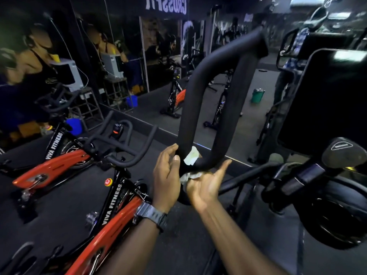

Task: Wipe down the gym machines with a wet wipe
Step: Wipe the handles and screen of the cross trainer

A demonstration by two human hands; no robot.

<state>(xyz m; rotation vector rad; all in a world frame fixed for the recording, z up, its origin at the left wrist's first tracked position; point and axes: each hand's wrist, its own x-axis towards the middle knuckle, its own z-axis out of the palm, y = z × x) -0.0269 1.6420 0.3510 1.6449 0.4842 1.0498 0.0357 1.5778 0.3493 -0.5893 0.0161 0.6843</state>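
A thick black padded loop handlebar (200, 80) of a gym machine rises in the middle of the view. A crumpled white wet wipe (191, 156) is wrapped around its lower bend. My left hand (166, 175), with a grey watch on the wrist, curls around the left side of the bend with its thumb on the foam beside the wipe. My right hand (206, 185) is under the bend, palm up, pinching the wipe's lower end (188, 176) against the bar with its fingers spread.
A red and black "VIVA FITNESS" spin bike (111, 205) stands close on my left, another (55, 163) behind it. The machine's black console panel (325, 100) and flywheel housing (333, 215) fill the right. Mirrors line the far wall; a green bin (257, 95) appears there.
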